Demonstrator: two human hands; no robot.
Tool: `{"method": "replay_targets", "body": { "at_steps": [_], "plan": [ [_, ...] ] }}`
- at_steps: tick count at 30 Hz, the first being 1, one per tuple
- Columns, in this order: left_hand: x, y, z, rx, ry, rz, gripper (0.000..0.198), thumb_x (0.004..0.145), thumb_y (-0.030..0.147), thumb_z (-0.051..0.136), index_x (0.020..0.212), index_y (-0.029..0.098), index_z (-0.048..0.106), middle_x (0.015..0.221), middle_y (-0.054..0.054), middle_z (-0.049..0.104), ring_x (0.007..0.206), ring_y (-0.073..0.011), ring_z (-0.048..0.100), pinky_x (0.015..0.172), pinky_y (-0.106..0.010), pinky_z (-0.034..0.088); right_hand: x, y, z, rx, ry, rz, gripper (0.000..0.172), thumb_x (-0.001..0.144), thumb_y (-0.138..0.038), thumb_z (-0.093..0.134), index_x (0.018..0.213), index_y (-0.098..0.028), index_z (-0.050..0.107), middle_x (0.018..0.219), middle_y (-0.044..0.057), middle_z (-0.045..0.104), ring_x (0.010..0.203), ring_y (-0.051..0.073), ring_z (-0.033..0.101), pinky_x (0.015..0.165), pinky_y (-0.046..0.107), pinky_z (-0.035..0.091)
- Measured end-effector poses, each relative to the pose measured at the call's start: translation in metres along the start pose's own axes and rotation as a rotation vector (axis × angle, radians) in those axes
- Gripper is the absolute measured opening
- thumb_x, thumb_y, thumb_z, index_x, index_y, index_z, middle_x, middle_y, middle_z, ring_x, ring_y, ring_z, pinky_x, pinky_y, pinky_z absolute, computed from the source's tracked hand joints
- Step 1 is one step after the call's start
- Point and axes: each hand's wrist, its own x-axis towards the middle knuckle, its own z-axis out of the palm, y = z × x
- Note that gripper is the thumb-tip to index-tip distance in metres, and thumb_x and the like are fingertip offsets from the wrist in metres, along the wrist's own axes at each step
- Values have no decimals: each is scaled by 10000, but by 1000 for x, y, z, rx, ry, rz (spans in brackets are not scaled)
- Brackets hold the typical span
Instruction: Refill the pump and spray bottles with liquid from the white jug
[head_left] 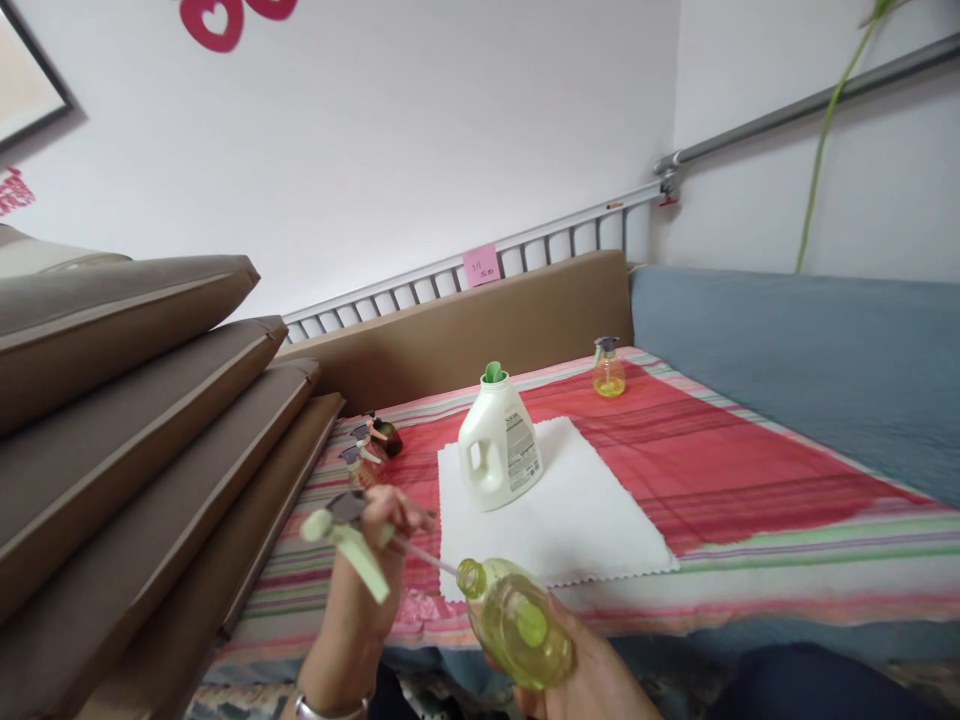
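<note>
My left hand (388, 515) is closed on a trigger spray head (354, 540), grey with a pale green trigger. Its thin tube reaches toward the mouth of a clear yellow-green spray bottle (517, 622); whether the tip is inside I cannot tell. Wrapped around the lower part of that bottle, my right hand (596, 665) keeps it tilted, the neck pointing left. Beyond the bottle a white detergent jug (491, 450) with a green spout stands upright on a white cloth (577, 510).
Several other spray bottles (386, 437) stand at the left by stacked brown cushions (142, 400). Another spray bottle (609, 372), with yellow liquid low inside, is at the back right. A striped red cover (720, 460) lies underneath, bordered by a brown backrest (480, 315) and a blue one (787, 360).
</note>
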Motion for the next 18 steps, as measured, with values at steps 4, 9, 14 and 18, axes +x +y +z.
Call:
{"method": "replay_targets", "body": {
  "at_steps": [4, 9, 14, 18],
  "plan": [
    [-5, -6, -4, -7, -1, -46, 252, 708, 303, 669, 568, 179, 500, 531, 31, 561, 539, -125, 536, 662, -297, 477, -1, 1, -1, -6, 14, 4, 410, 749, -434, 675, 1062, -170, 653, 1030, 76, 710, 836, 202, 658, 576, 259, 496],
    [-6, -3, -9, -65, 48, -22, 273, 670, 294, 701, 551, 181, 483, 532, 41, 532, 542, -117, 523, 637, -278, 481, -4, -1, 3, -19, -14, 11, 406, 727, -432, 700, 1041, -177, 664, 1039, 69, 709, 838, 196, 661, 579, 242, 492],
    [-2, 1, -9, -131, 55, -39, 316, 651, 332, 712, 529, 183, 462, 529, 48, 507, 522, -111, 502, 621, -279, 483, 0, -1, -3, -23, -23, 16, 426, 705, -457, 716, 1028, -182, 672, 1028, 62, 712, 824, 188, 664, 582, 237, 498],
    [3, 2, -6, 27, -34, -154, 254, 678, 285, 699, 539, 163, 525, 541, 14, 550, 547, -129, 530, 616, -274, 475, 9, -1, -18, -52, -83, 20, 467, 690, -491, 720, 1031, -174, 679, 990, 79, 723, 764, 178, 673, 569, 234, 512]
  ]
}}
